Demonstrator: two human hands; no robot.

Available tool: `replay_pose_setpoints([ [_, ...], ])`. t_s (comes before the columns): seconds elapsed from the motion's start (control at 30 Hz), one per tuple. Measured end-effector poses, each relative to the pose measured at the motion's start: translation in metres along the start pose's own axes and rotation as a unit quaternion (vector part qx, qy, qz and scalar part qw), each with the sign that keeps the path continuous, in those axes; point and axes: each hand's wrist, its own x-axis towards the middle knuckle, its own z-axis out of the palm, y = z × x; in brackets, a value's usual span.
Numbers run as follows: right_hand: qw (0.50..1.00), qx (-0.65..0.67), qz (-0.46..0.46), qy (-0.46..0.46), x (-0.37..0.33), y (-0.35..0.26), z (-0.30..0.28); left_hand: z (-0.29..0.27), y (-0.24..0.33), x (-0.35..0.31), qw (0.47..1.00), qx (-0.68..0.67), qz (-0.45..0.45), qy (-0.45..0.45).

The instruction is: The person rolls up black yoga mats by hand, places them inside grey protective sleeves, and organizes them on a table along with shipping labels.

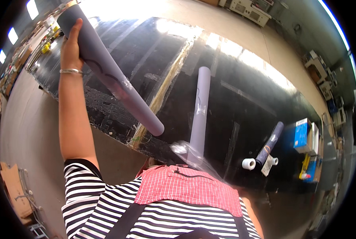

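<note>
My left arm stretches forward, and my left hand (71, 49) is closed around the far end of a long grey-purple roll of sheet material (116, 85). This roll slants across the left of the black table, its near end pointing toward my body. A second, lighter purple roll (201, 93) lies on the table in front of me. Clear plastic film (182, 148) is bunched at its near end, by my chest. Only a bit of my right arm shows at the lower right; the right hand is out of sight.
The black table (249, 91) carries strips of clear tape. At its right lie a dark, thinner roll (270, 143), a white tape roll (248, 163) and blue-and-white boxes (302, 135). Machines (250, 11) stand beyond the table. Flattened cardboard (16, 191) is at the lower left.
</note>
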Motion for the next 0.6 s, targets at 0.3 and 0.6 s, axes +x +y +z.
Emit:
replay_pose_setpoints([
  [0.3, 0.99, 0.047, -0.08, 0.109, -0.03, 0.023, 0.02, 0.121, -0.194, 0.007, 0.961, 0.133, -0.19, -0.148],
  [0.6, 0.957, 0.195, -0.169, 0.132, -0.084, -0.12, -0.071, 0.145, -0.373, -0.057, 0.779, 0.487, -0.085, -0.385],
])
